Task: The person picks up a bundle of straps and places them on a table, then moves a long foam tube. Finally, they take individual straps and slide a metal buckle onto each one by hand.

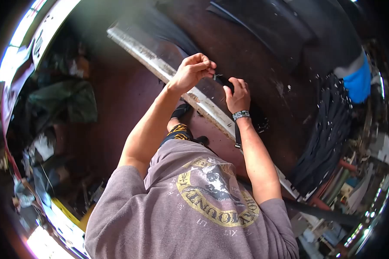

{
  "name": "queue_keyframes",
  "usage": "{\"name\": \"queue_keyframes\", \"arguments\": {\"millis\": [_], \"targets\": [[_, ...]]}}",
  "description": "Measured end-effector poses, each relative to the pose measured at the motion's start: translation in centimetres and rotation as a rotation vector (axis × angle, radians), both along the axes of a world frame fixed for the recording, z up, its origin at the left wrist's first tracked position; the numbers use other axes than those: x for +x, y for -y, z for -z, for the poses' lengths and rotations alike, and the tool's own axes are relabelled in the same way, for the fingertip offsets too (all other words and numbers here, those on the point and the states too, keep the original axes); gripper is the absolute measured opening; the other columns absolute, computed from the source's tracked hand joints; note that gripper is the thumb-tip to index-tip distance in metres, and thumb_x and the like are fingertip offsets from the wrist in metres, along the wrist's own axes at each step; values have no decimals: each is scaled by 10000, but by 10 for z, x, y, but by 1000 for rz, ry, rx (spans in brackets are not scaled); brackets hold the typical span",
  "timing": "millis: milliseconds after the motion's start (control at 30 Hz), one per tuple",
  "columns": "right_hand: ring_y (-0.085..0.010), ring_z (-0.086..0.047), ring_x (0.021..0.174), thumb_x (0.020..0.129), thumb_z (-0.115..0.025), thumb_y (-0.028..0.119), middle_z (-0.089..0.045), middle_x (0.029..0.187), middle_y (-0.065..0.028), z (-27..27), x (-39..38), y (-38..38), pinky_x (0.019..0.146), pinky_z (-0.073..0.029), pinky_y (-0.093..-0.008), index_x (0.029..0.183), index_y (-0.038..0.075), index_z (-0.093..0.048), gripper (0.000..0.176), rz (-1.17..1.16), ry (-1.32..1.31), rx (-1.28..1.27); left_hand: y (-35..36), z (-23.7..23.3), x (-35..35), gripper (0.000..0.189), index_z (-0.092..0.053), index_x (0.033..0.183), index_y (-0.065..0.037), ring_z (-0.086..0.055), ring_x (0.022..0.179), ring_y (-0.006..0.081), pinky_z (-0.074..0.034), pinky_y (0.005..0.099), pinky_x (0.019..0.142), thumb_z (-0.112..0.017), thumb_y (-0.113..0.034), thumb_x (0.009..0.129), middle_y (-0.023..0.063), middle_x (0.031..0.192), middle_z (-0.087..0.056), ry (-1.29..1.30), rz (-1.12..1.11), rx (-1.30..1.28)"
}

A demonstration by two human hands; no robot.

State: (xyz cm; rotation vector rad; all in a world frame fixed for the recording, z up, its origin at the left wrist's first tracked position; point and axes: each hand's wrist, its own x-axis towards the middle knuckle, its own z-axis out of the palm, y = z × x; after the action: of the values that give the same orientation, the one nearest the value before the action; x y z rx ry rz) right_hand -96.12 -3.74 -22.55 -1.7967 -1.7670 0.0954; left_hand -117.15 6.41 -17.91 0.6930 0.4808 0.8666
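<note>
My left hand [193,71] is closed in a pinch over the table, its fingertips right by the pale, frayed-looking end of a black strip [223,80]. What those fingers pinch is too small to make out. To the right and slightly lower, my right hand [238,97] curls around the black strip, thumb and index finger towards my left hand. Below my right wrist, a narrow black length [237,137] with a light tip hangs at the table's edge.
The dark table [268,93] has a worn whitish edge [142,58] running diagonally before me. A heap of black strips [326,129] lies at right, near blue cloth [358,82]. Dark fabric [263,30] covers the far side. Green cloth [67,101] and clutter sit at left.
</note>
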Motion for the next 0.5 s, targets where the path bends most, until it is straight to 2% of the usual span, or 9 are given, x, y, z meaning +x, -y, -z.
{"name": "queue_keyframes", "arguments": {"millis": [100, 167, 233, 300, 333, 400, 433, 467, 500], "targets": [[-336, -628, 1031, 875, -744, 210, -657, 1038, -82, -6, 1, -3, 873, -512, -471, 1115, 148, -643, 268, 20, -50, -34, -25, 13, -9, 118, -575, 933, -51, -634, 833, 185, -499, 277, 734, -556, -116, 1029, 125, 933, -673, 83, 117, 135], [-338, -627, 1001, 855, -763, 178, -649, 1018, -79, -14, -1, -4, 855, -514, -470, 1095, 149, -639, 272, 31, -41, -72, -44, 28, -19, 259, -602, 802, -43, -587, 639, 181, -476, 310, 612, -641, -222, 986, 81, 720, -649, -407, 61, 199], [-343, -623, 969, 831, -783, 158, -640, 998, -86, -12, -5, -6, 825, -511, -477, 1069, 145, -629, 284, 76, -62, -72, -29, 2, 4, 269, -651, 835, -22, -632, 595, 237, -509, 375, 609, -670, -259, 961, 102, 695, -681, -824, 23, 455], [-347, -618, 944, 796, -783, 127, -642, 960, -93, -22, -13, -7, 808, -506, -479, 1033, 129, -643, 275, 110, -40, -45, -15, 1, 13, 257, -694, 913, -57, -698, 689, 324, -540, 420, 670, -698, -313, 946, 139, 777, -726, -1247, 99, 846], [-347, -614, 930, 780, -778, 121, -641, 938, -96, -26, -21, -9, 803, -502, -476, 1003, 122, -654, 256, 97, -51, -32, -11, -5, 18, 222, -701, 910, -110, -698, 785, 390, -540, 480, 713, -728, -330, 916, 156, 826, -716, -1361, 96, 945], [-327, -608, 912, 757, -764, 144, -643, 890, -93, -37, -28, -8, 795, -487, -466, 931, 115, -679, 196, 156, -12, 25, -18, 1, 28, 158, -704, 894, -111, -668, 893, 352, -528, 471, 781, -743, -259, 851, 108, 876, -693, -1349, -24, 1241], [-315, -601, 924, 778, -749, 176, -636, 894, -83, -35, -32, -4, 815, -479, -461, 925, 125, -686, 168, 234, 30, 29, -18, -7, 35, 169, -665, 845, -96, -636, 1045, 345, -508, 471, 853, -739, -248, 838, 122, 1008, -690, -1345, -50, 1334], [-309, -586, 956, 804, -737, 199, -619, 941, -78, -32, -35, -1, 841, -470, -463, 977, 136, -677, 194, 261, 93, -25, -22, 5, 40, 166, -680, 859, -95, -590, 1110, 349, -474, 492, 908, -739, -248, 838, 133, 1086, -664, -1320, -101, 1473], [-305, -569, 975, 844, -710, 228, -591, 987, -81, -26, -37, 2, 895, -456, -462, 1052, 140, -658, 232, 326, 126, -19, -26, 5, 46, 160, -698, 881, -95, -567, 1153, 348, -457, 499, 931, -740, -240, 830, 131, 1126, -659, -1361, 71, 1428]]}}
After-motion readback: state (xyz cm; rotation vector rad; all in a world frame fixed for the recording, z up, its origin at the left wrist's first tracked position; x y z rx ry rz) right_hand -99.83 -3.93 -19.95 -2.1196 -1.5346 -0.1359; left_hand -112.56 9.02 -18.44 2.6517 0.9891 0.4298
